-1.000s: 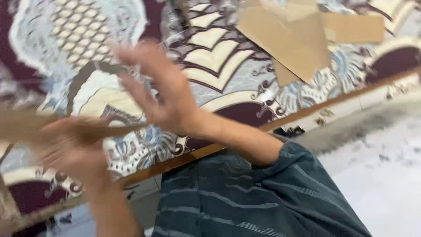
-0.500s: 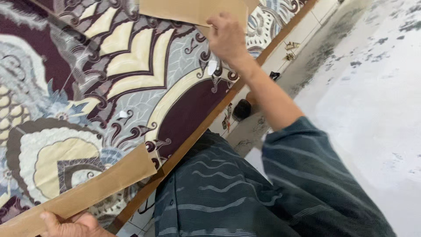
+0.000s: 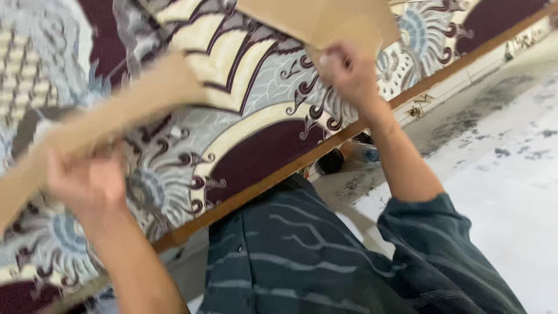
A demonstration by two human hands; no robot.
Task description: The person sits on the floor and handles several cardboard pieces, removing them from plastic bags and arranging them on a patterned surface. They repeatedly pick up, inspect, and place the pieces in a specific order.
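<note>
at 6 o'clock, nearest the camera, a dark striped shirt [image 3: 325, 261] fills the lower frame. at 8 o'clock the left hand [image 3: 87, 183] is closed, pinching the lower edge of a long brown paper strip [image 3: 116, 119], which runs blurred from 9 toward 11 o'clock over the patterned cloth [image 3: 256, 87]. the cloth lies on a table with a wooden edge [image 3: 302, 160]. at 12 o'clock the right hand [image 3: 349, 72] is curled shut on the corner of a second brown paper piece [image 3: 322, 20]. beyond, at 3 o'clock, pale stained floor [image 3: 500, 163]; a dark round object [image 3: 331, 161] sits under the table edge.
</note>
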